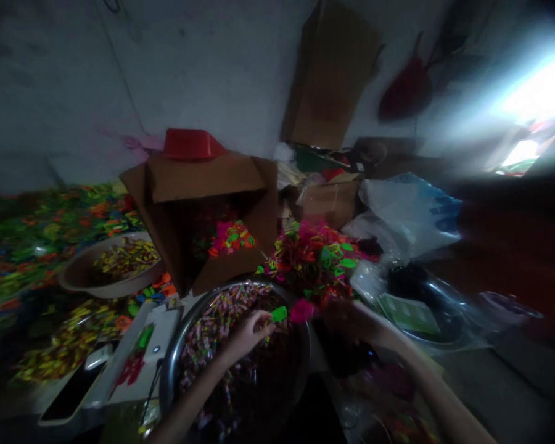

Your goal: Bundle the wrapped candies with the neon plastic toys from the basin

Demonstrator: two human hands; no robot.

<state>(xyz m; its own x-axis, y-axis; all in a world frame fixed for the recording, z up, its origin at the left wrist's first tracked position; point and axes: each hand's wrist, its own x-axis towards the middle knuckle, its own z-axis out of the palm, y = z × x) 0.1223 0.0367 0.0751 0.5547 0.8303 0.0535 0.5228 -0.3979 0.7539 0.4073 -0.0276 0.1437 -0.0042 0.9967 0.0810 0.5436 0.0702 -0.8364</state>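
Note:
My left hand point(247, 335) hovers over a metal bowl point(173, 364) of wrapped candies and pinches a small green plastic piece point(279, 314). My right hand point(351, 319) is just to the right, dim and partly blurred, closed on a pink plastic piece point(301, 310). Both hands meet at the bowl's far rim, in front of a heap of bright plastic pieces point(314, 256).
An open cardboard box point(203, 179) with coloured pieces inside and a red tub point(190, 145) on top stands behind the bowl. A beige basin point(83, 280) of candies sits left, a phone point(69, 394) near left. Plastic bags point(407, 213) lie right.

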